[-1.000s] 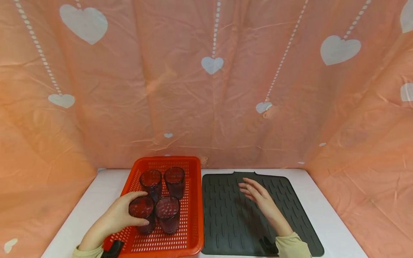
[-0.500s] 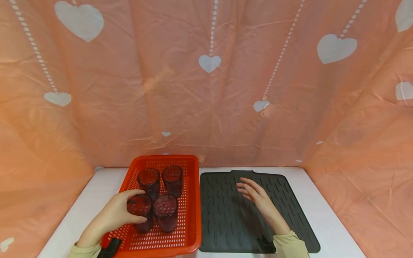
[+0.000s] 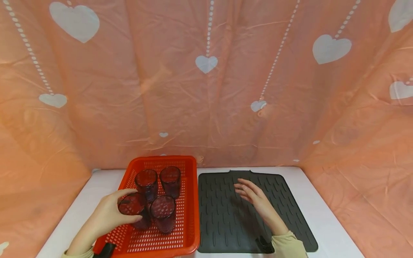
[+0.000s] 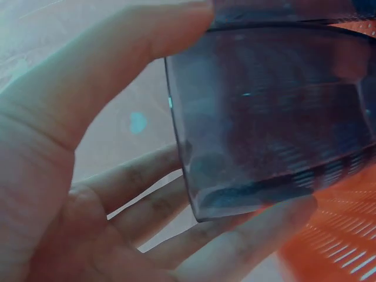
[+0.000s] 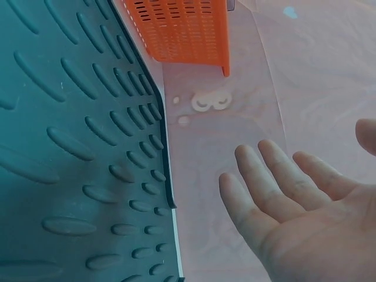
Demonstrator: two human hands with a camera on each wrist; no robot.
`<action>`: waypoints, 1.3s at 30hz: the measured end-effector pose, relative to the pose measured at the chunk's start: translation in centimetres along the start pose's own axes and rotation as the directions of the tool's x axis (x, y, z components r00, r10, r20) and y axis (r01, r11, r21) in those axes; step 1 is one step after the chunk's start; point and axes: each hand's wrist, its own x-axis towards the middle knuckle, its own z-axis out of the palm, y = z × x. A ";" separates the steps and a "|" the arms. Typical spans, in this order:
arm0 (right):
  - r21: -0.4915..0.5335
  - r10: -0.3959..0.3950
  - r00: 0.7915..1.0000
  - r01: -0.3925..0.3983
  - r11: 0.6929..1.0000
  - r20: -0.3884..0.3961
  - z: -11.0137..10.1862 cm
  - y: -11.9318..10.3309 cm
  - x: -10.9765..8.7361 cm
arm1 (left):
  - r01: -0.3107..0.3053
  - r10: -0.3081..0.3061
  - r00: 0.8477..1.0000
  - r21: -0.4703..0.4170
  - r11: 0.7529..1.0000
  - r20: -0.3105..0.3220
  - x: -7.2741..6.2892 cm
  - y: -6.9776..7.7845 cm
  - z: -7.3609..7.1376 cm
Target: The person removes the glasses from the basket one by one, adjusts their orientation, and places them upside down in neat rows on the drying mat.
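Okay, left hand (image 3: 108, 212) is gripping the front-left cup (image 3: 133, 204), fingers and thumb curling round it, in the red basket (image 3: 196, 218). Back-left cup (image 3: 146, 178), front-right cup (image 3: 163, 209) and back-right cup (image 3: 170, 177) are standing close by in the same basket. Rightward, dark mat (image 3: 219, 222) is lying on the white table (image 3: 322, 218); right hand (image 3: 253, 197) is hovering above it, fingers loosely extended.

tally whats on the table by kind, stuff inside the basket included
Glasses: 4
Basket: 1
Mat: 1
Total: 6
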 end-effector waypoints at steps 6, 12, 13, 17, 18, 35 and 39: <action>0.016 0.034 0.999 -0.034 0.999 -0.028 -0.1 -0.1 -0.2 | 0.048 -0.047 0.996 0.008 0.999 -0.078 -0.9 0.2 -0.8; 0.009 0.020 0.999 -0.020 1.000 -0.035 -0.4 0.2 -0.5 | 0.151 -0.159 0.984 -0.092 0.984 -0.083 -1.9 0.5 -1.2; 0.013 0.018 0.999 -0.018 1.000 -0.033 -0.4 0.3 -0.5 | 0.161 -0.170 0.981 -0.111 0.981 -0.087 -2.0 0.6 -1.2; 0.027 0.032 0.999 -0.031 0.999 -0.029 -0.3 0.4 -0.8 | 0.205 -0.226 0.969 -0.185 0.961 -0.103 -2.3 0.9 -1.0; 0.030 0.037 0.999 -0.037 0.999 -0.027 -0.3 0.4 -0.9 | 0.220 -0.244 0.964 -0.203 0.954 -0.104 -2.4 1.0 -1.0; 0.043 0.092 0.996 -0.091 0.995 -0.012 -0.2 0.6 -0.8 | 0.340 -0.410 0.886 -0.297 0.892 -0.216 -2.9 1.1 -1.6; 0.048 0.087 0.996 -0.086 0.995 -0.005 0.0 0.4 -0.6 | 0.324 -0.418 0.870 -0.336 0.884 -0.262 -3.0 1.3 -1.9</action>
